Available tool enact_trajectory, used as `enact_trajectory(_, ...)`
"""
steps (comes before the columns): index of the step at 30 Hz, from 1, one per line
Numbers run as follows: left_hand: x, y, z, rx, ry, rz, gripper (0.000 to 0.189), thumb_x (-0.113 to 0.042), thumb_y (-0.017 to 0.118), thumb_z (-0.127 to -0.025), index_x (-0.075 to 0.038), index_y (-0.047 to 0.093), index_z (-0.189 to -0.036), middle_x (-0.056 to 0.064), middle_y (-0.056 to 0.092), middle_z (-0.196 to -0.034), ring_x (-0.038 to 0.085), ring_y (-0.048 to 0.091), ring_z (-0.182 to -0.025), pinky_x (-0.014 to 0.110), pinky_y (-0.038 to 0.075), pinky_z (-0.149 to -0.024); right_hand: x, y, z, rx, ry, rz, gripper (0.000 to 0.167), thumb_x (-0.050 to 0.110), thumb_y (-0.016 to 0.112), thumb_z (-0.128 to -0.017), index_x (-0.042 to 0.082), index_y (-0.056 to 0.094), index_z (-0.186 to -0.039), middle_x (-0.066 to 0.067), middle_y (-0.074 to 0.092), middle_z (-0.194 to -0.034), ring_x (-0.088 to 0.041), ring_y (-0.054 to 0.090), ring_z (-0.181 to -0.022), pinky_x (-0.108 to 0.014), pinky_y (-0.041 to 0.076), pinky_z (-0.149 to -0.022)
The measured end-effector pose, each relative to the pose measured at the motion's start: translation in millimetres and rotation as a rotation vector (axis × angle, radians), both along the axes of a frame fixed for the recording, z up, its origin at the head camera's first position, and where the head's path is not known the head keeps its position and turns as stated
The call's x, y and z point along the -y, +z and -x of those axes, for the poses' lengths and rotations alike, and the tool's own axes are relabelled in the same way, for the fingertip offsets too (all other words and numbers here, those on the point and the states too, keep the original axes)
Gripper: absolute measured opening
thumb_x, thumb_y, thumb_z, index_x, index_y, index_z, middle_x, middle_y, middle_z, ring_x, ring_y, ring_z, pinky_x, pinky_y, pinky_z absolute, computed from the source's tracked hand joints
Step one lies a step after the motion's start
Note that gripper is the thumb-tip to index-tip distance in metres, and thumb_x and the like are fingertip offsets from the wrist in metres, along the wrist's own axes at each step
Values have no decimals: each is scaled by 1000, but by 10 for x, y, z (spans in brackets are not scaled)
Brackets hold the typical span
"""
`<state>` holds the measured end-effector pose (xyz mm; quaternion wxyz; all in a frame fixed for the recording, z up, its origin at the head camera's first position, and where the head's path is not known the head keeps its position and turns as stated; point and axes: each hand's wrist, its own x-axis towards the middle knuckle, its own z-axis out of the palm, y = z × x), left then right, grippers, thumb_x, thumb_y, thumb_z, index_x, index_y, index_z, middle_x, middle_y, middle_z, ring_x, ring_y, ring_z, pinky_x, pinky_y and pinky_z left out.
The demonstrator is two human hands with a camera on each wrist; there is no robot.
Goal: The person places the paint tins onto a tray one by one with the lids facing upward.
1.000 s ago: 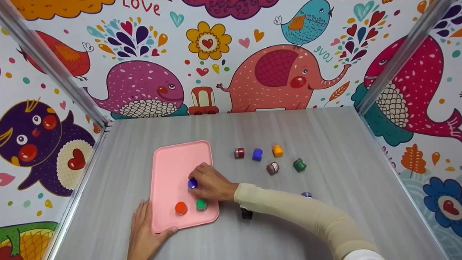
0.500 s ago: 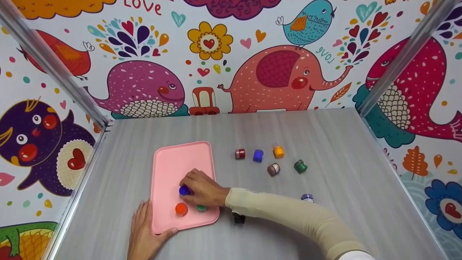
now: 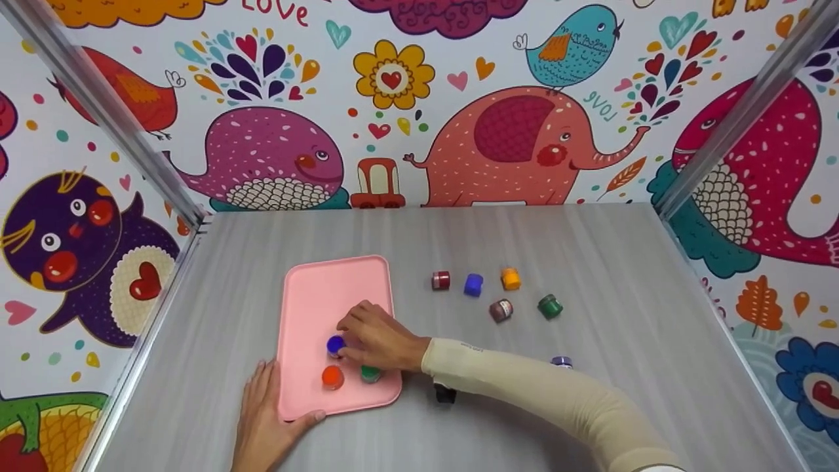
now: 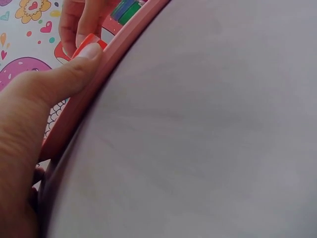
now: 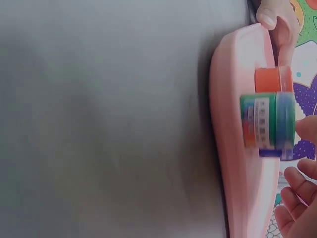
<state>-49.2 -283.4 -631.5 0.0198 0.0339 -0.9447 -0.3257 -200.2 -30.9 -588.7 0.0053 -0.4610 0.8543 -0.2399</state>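
Note:
My right hand (image 3: 380,337) is over the pink tray (image 3: 305,295), its fingers loosely bent beside a small blue paint jar (image 3: 335,345). In the right wrist view, a gap shows between these fingers (image 5: 297,191) and the jars. An orange-red paint jar (image 3: 332,377) and a green paint jar (image 3: 370,373) stand on the tray near the blue one; my right hand partly hides the green one. My left hand (image 3: 265,416) rests at the tray's near left corner, fingers along the side and thumb on the rim, as the left wrist view shows the thumb (image 4: 74,72).
To the tray's right on the grey table (image 3: 459,239) lie more paint jars: dark red (image 3: 441,280), blue (image 3: 473,285), yellow-orange (image 3: 510,279), brown (image 3: 501,310) and dark green (image 3: 550,306). Another jar (image 3: 562,362) is partly hidden by the right sleeve (image 3: 524,380). Patterned walls enclose the table.
The right hand carried the blue jar left and toward the near side of the tray, then let go of it and drew slightly right. The left hand stays at the corner.

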Motion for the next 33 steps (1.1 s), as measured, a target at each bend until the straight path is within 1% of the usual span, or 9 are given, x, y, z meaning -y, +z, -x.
enact_trajectory(5, -9, 21, 10, 10, -7, 14, 138, -66, 94, -77, 9, 24, -169, 36, 28, -172, 57, 17, -161, 73, 15, -130, -144, 16, 74, 28, -33, 13, 39, 33, 73, -108, 7, 71, -137, -4, 70, -129, -19, 59, -122, -26, 51, -108)
enact_trajectory(9, -15, 28, 25, 26, 4, 15, 138, -65, 95, -76, 9, 25, -169, 36, 27, -173, 56, 16, -162, 75, 16, -129, -275, 36, 157, 70, -78, 17, 41, 33, 75, -107, 7, 70, -138, -5, 70, -131, -19, 58, -123, -29, 52, -109)
enact_trajectory(12, -33, 34, 52, 76, 16, 16, 141, -70, 93, -76, 7, 22, -171, 34, 23, -175, 55, 13, -163, 74, 12, -131, -399, 48, 237, 65, -104, 22, 40, 32, 76, -106, 7, 71, -137, -6, 71, -130, -20, 58, -122, -31, 53, -108)
enact_trajectory(17, -77, 58, 94, 175, 37, 18, 148, -78, 89, -74, 3, 15, -174, 31, 16, -179, 52, 9, -165, 71, 7, -133, -631, 72, 392, 56, -132, 61, 38, 27, 77, -106, 4, 71, -135, -9, 71, -127, -21, 58, -118, -34, 55, -102)
enact_trajectory(20, -92, 73, 105, 222, 45, 23, 151, -80, 88, -74, 3, 11, -174, 30, 13, -179, 52, 7, -164, 73, 6, -132, -760, 102, 479, 63, -157, 92, 38, 26, 79, -105, 3, 71, -135, -11, 72, -126, -23, 59, -119, -37, 57, -102)
enact_trajectory(22, -92, 83, 106, 240, 48, 26, 152, -81, 87, -74, 2, 9, -175, 30, 11, -179, 52, 6, -164, 74, 6, -132, -841, 127, 530, 75, -179, 111, 40, 26, 81, -104, 3, 71, -135, -12, 71, -128, -23, 59, -121, -39, 58, -104)
enact_trajectory(28, -57, 86, 82, 233, 33, 28, 151, -79, 87, -76, 4, 8, -174, 32, 11, -179, 52, 5, -165, 71, 2, -133, -1064, 174, 663, 85, -199, 161, 41, 20, 81, -104, -2, 69, -136, -18, 70, -128, -28, 58, -121, -44, 57, -105)
enact_trajectory(30, -50, 80, 73, 222, 25, 29, 150, -77, 88, -77, 5, 8, -174, 32, 12, -178, 53, 5, -165, 70, 0, -134, -1132, 163, 696, 75, -202, 167, 40, 18, 80, -104, -3, 68, -136, -19, 70, -127, -30, 58, -120, -46, 56, -105)
enact_trajectory(33, -55, 70, 66, 217, 20, 30, 150, -77, 88, -77, 5, 7, -174, 32, 12, -178, 53, 5, -165, 71, 0, -133, -1233, 138, 738, 82, -222, 162, 41, 18, 80, -104, -4, 67, -136, -20, 69, -127, -31, 58, -119, -47, 55, -105)
